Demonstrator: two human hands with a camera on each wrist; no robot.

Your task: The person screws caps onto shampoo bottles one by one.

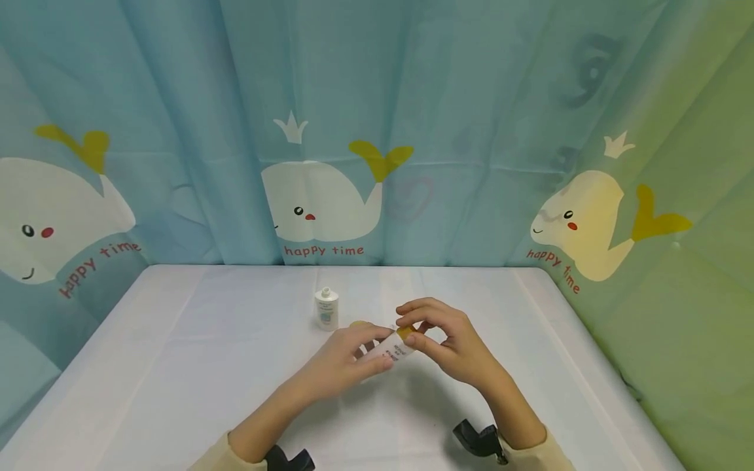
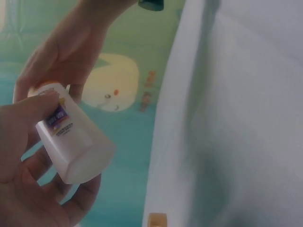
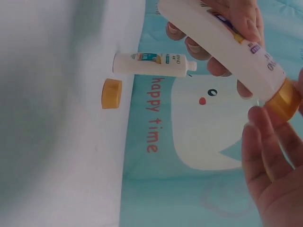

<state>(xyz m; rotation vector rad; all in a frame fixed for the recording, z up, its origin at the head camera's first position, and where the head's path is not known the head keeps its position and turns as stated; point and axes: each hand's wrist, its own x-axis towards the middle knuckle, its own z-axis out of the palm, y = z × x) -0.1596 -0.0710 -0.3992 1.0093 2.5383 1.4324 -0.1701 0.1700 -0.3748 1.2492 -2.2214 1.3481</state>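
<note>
Left hand [image 2: 31, 189] grips a white bottle [image 2: 78, 139] (right hand [image 1: 452, 341] pinches its cap [image 3: 284, 101]).

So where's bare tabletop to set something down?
On the table, free room lies left of the standing bottle, to the left edge, and right of the right hand, to the right edge. The middle is crowded with the left hand, held bottle and loose cap.

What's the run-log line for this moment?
left hand: holds tilted white plastic bottle | right hand: grips its orange cap | white table: uncapped white plastic bottle upright, loose orange cap
</note>
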